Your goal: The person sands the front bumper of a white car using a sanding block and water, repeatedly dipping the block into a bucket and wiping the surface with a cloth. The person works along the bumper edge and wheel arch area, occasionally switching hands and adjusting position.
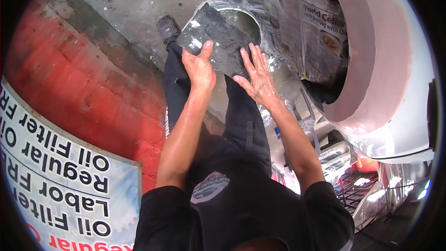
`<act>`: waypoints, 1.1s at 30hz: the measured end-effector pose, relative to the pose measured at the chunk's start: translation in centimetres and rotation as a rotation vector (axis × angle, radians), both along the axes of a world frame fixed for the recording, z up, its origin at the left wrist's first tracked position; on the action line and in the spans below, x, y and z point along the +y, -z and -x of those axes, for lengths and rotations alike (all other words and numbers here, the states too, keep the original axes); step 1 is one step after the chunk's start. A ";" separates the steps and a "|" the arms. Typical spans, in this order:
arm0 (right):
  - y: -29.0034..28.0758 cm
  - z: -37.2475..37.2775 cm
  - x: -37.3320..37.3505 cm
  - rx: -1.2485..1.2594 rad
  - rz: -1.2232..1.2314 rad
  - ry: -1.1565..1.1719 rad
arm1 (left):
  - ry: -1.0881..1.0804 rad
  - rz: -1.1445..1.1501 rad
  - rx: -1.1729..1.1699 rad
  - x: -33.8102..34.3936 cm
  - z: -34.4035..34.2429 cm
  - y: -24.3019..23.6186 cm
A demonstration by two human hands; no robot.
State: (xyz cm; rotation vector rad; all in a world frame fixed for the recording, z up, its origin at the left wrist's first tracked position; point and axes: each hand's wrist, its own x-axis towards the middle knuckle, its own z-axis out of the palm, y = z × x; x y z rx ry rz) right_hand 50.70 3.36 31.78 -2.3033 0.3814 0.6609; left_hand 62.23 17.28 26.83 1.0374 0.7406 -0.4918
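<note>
Plainly, my dark trousers (179, 90) are lying nearest, just below my hands, and they could be catching drips or grit if the work is tipping toward me. My left hand (200, 67) is pinching the left side of a dark sheet (216, 32), thumb on its upper face; the fingers are mostly hiding, so I cannot tell how firmly. My right hand (261, 81) is lying nearly flat at the sheet's right edge, fingers lightly spread and thumb standing apart, seemingly steadying rather than clamping. Its skin is shining as if wet, and that, to my mind, is inviting a slip: were the left thumb sliding, the sheet could be swinging free of both hands.

Just beyond my hands, the sheet is overlapping an open round bucket (248, 20); whether it is touching the rim, I cannot tell. A lost grip could be dropping it inside, and a knock could be tipping the bucket.

Past my left hand, a dark shoe (168, 29) is resting on the wet-looking floor (139, 16), where spills could be making my footing slick.

Farther out, right of my right hand, newspaper (325, 28) is hanging; splashes could be soaking and tearing it. Beyond that, a curved pinkish-white panel (367, 65) is bulging, and a careless swing of my right elbow could be marking it.
</note>
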 end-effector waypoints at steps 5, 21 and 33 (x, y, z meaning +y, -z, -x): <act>0.8 0.9 1.0 0.101 0.005 0.081 | 0.091 -0.071 0.019 0.2 1.3 0.9; 3.6 5.5 1.5 0.244 -0.742 0.787 | 0.506 -0.014 0.227 1.3 6.5 4.2; 46.9 8.7 2.9 0.243 0.198 -0.109 | 0.672 -0.237 0.316 1.4 7.9 19.1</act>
